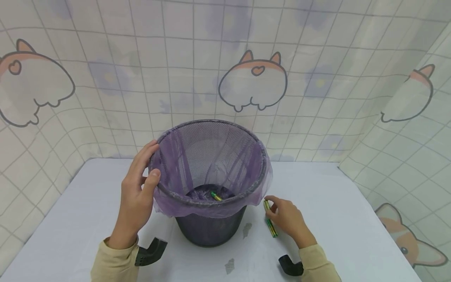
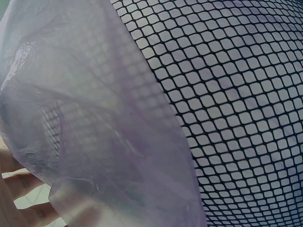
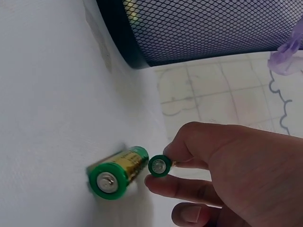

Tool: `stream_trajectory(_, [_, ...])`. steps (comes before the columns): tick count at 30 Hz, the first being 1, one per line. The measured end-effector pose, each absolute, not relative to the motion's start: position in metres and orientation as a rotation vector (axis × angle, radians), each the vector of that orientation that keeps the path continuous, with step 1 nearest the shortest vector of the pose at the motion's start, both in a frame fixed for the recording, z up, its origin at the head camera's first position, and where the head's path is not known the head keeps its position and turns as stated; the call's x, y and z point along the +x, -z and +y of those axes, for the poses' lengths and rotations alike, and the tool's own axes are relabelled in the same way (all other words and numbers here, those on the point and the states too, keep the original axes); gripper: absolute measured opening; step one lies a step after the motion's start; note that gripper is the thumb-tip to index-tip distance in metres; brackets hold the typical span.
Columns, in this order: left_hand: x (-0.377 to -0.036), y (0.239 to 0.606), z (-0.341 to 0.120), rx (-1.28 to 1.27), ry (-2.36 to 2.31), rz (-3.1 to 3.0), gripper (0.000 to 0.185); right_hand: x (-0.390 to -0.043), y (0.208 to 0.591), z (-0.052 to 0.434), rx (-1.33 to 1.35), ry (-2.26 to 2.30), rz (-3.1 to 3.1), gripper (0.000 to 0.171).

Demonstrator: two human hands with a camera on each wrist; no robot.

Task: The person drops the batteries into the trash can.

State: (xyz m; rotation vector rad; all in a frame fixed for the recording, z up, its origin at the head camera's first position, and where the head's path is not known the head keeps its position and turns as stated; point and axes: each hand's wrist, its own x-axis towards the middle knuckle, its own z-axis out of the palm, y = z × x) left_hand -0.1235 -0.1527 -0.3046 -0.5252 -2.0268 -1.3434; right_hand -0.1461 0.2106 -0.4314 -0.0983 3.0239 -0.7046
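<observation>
Left hand (image 1: 135, 192) gripping bin (image 1: 211, 223) rim, fingers curled over liner (image 1: 211, 209). Right hand (image 1: 287, 217) fingers pinching battery (image 3: 160, 166), seemingly lifted; another battery (image 3: 116, 172) on surface (image 1: 352, 219).

A staged recording booth is suggested: the white counter (image 1: 334, 219) is enclosed on three sides by cartoon-printed curtains (image 1: 317, 58).

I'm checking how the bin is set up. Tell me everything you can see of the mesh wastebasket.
The mesh wastebasket is a round, dark, metal-looking bin, wider at the top, standing upright on the white table. A thin purple bag lines it and folds over the rim. The left hand grips the rim. A green-and-yellow battery lies at the bottom.
</observation>
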Motion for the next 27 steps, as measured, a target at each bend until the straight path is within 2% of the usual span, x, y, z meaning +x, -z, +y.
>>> stream_trajectory(27, [-0.122,0.304,-0.152,-0.509,1.344,-2.041,0.046,-0.132,0.403,0.221,-0.148,0.813,3.194,0.04])
